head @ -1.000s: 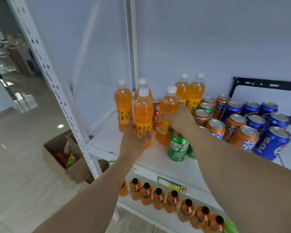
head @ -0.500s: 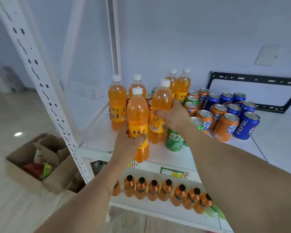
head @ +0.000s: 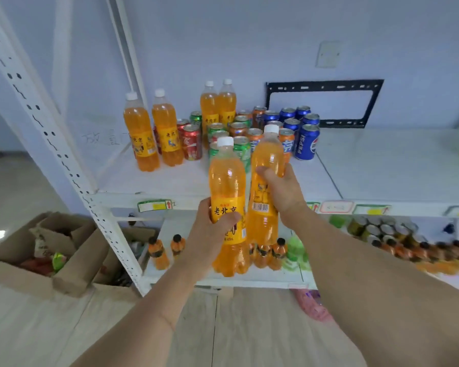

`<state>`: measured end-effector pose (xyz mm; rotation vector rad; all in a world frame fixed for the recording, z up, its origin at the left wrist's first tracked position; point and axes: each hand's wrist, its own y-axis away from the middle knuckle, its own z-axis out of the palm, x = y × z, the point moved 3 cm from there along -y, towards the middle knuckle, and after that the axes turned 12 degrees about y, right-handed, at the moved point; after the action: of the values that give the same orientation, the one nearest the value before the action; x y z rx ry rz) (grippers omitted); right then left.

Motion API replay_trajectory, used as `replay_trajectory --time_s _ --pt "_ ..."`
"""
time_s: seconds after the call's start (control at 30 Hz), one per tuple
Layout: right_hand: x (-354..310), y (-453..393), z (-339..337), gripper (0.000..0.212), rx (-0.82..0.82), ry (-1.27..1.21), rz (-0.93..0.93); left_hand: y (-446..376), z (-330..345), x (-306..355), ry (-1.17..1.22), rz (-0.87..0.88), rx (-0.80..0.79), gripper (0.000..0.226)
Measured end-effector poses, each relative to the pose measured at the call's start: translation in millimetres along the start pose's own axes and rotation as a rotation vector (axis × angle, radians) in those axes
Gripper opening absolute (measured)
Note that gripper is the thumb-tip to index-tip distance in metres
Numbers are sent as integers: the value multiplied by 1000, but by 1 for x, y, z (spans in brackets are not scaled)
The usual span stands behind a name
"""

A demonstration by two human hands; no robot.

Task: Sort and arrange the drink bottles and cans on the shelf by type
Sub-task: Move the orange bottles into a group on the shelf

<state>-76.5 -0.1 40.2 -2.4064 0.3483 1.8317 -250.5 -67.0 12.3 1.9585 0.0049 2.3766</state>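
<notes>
Head view: the left hand (head: 210,229) is curled round the yellow label of an orange soda bottle (head: 228,197), thumb across the front, holding it in the air in front of the shelf edge (head: 249,205). The bottle stands upright, long axis running 12 to 6 o'clock, white cap at 12. Its label reads 老北京, with "600mL" in small print below. At 3 o'clock from it, almost touching, a second orange bottle (head: 266,165) is gripped around its middle by the right hand (head: 281,192), fingers wrapped behind it and thumb in front. This one leans slightly, cap toward 1 o'clock, and its label is turned so a barcode faces the camera.

On the upper shelf, at 10 o'clock from the hands, two more orange bottles (head: 154,133) stand upright side by side with the same 老北京 label; another upright pair (head: 217,107) stands at 12 o'clock, further back. Between and behind them are red cans (head: 191,145), green cans (head: 241,152), orange cans (head: 237,129) and blue cans (head: 306,141), the nearest blue one reading PEPSI. Faint handwriting on the side panel at 9 o'clock is too pale to read.

The lower shelf holds small dark-capped orange bottles (head: 158,252). An open cardboard box (head: 37,260) sits on the floor at 8 o'clock.
</notes>
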Motion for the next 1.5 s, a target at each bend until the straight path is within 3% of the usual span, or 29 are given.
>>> replay_trajectory --time_s 0.3,0.53,0.67,0.77,1.17,1.5 --pt "59 63 -182 77 154 121 122 68 147 -45 77 -164 -222 55" --pt "83 47 -285 62 230 110 122 43 247 -46 81 -133 -388 60" --pt "91 11 -329 57 266 86 113 11 303 -49 77 -128 -431 39" --pt "94 -25 -361 66 250 33 116 -19 343 -50 68 -127 -421 38" --pt "102 -162 -474 54 278 -36 90 -133 479 -60 14 -105 -402 63" --pt "115 -288 -544 48 176 -35 -20 -208 562 -79 -9 -67 -119 38"
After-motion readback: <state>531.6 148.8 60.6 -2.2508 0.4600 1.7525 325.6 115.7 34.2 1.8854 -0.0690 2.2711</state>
